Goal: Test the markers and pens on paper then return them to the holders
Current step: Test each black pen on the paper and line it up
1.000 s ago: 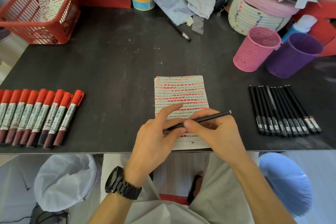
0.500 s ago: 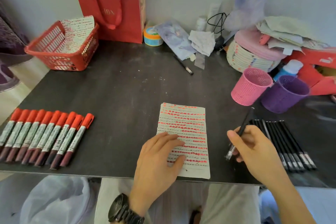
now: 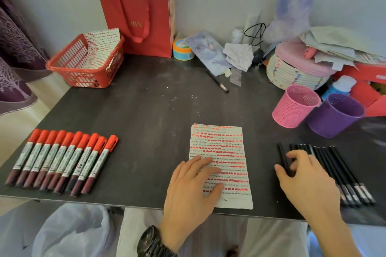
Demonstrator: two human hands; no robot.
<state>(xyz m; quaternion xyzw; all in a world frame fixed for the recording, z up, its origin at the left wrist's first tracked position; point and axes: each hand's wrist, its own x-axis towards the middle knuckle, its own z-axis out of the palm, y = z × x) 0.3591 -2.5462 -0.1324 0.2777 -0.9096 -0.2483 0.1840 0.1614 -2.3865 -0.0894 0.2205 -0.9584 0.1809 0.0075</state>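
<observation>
**Right hand on one pen, left hand pinning paper**

Head view:
- The paper, full of red and black test marks, lies at 6 o'clock on the table, by the near edge.
- The left hand rests flat on the paper's 7 o'clock corner, fingers straight and slightly spread.
- The right hand is at 3 o'clock of the paper. Thumb and curled fingers pinch one pen.
- That pen sits just off the 9 o'clock side of the pen row. Can't tell if it's down on the table.
- The markers are at 9 o'clock of the paper, side by side, red caps toward 1 o'clock.
- The pink cup and purple cup stand together at 2 o'clock of the paper.
- The basket is at 11 o'clock and holds a marked sheet.
</observation>
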